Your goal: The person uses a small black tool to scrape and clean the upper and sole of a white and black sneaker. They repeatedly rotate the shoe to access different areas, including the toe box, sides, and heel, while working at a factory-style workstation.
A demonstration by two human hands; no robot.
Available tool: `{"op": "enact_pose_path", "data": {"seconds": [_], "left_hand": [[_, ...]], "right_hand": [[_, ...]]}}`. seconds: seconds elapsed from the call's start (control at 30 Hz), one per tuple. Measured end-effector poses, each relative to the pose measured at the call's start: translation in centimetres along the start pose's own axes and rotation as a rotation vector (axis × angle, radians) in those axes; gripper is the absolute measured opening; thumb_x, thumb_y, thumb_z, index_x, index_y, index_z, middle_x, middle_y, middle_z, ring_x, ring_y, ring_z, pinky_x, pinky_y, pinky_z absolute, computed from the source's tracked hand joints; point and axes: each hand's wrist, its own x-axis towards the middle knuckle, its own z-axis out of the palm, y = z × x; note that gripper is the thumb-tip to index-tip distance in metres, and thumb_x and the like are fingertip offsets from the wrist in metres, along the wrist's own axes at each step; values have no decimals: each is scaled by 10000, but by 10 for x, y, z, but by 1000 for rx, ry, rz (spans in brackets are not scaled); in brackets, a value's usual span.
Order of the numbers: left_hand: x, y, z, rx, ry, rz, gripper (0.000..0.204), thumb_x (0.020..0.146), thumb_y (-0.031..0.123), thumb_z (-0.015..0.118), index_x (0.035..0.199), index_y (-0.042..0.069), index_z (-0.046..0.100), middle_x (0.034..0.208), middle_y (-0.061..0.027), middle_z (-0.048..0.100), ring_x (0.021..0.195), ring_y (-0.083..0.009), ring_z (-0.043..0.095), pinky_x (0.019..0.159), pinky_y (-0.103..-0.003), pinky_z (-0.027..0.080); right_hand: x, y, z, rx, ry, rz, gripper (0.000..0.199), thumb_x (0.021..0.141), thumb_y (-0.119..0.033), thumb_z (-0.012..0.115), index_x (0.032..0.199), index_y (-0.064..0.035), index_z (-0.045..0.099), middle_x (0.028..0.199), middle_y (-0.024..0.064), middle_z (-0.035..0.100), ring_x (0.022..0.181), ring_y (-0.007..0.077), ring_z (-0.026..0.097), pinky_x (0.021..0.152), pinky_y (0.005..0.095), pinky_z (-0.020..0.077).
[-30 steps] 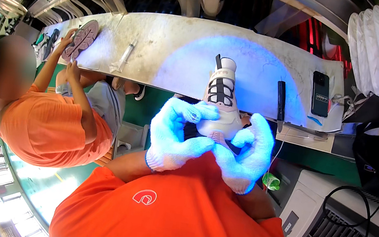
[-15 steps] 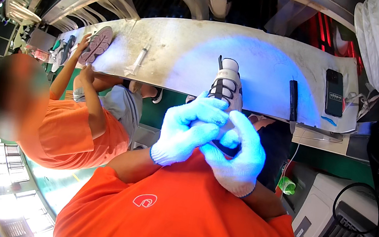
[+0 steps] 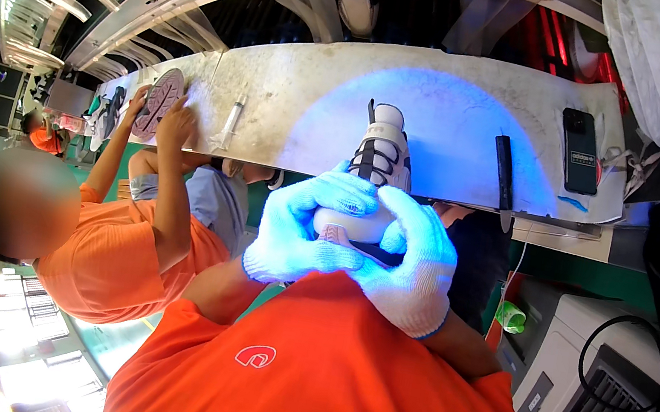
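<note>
A white sneaker with dark laces lies in blue-violet light at the table's front edge, heel away from me and toe towards my body. Both my hands wear white knitted gloves that glow blue. My left hand wraps the left side of the toe, fingers bent over its upper and thumb low by the sole. Against the right side of the toe is my right hand, curled round it with the index finger lying along the upper. Part of the front sole shows between the thumbs.
A black stick-like tool, a dark phone and a small blue strip lie right on the table. Left is a syringe-like tube. Beyond it a co-worker in orange handles a shoe with a pinkish sole.
My hands have spread slightly apart round the toe, so more of its white front and sole shows. The co-worker's hand has risen to the sole of the other shoe. My view has shifted slightly.
</note>
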Motion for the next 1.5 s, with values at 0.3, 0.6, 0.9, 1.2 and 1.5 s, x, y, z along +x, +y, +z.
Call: {"op": "enact_pose_path", "data": {"seconds": [0.3,0.6,0.9,1.2,1.5], "left_hand": [[13,5,-18,66,-36,-29,608,702,108,1073,1216,-18,773,1286,-169,794,1318,-337,702,1185,-509,506],[17,2,-26,24,-39,-76,590,669,82,1057,1175,3,764,1269,-173,794,1312,-332,706,1170,-502,520],[23,50,2,237,55,-308,567,737,79,1029,1207,27,715,1350,-164,757,1385,-319,678,1209,-491,515],[19,45,-12,150,178,-368,541,747,35,996,1196,16,695,1403,-176,726,1390,-294,672,1215,-460,521],[23,36,-34,82,175,-376,540,715,20,995,1170,24,705,1382,-170,730,1433,-317,637,1261,-496,475]], "right_hand": [[14,15,3,65,-46,-62,714,723,-348,1069,1279,-54,733,984,75,731,775,255,709,690,364,609],[11,27,11,109,-48,-40,715,674,-360,1073,1223,-97,698,1036,101,700,931,319,728,792,440,617],[0,40,23,99,-45,-49,742,681,-448,1051,1214,-107,664,1039,104,667,943,337,692,761,459,589],[-13,50,37,196,68,-65,747,694,-374,1068,1240,-76,656,1120,113,651,1001,347,680,825,457,592],[-34,58,39,408,-67,159,560,694,-185,1056,1052,-82,638,995,109,650,870,319,691,751,445,573]]}}
